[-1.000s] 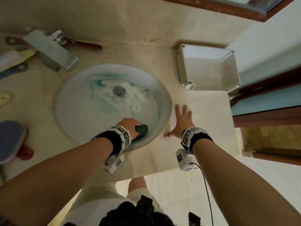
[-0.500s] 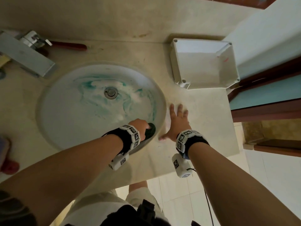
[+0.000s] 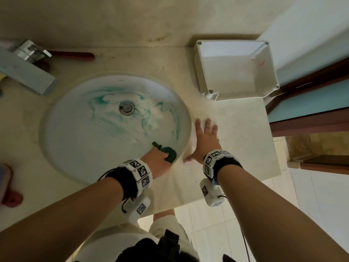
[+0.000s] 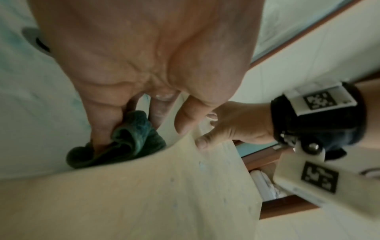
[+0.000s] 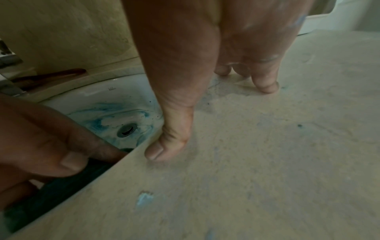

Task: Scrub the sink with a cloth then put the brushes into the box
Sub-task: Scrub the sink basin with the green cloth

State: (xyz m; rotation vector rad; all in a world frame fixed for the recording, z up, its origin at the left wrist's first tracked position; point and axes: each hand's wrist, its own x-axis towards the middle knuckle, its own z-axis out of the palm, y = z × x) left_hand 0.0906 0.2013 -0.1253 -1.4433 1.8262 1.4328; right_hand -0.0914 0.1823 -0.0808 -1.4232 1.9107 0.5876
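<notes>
Head view, scrubbing step: left hand grips dark cloth against sink wall beneath it; right hand spread flat alongside (bracing). Next likely: wipe toward drain, brushes afterwards.

worktop: pale beige stone slab, blue smears and specks | set into it: round white basin | far right corner: open white rectangular plastic box | far edge: red-handled brush beside the metal tap | right hand: fingers spread, flat on the slab just beside the basin
</notes>
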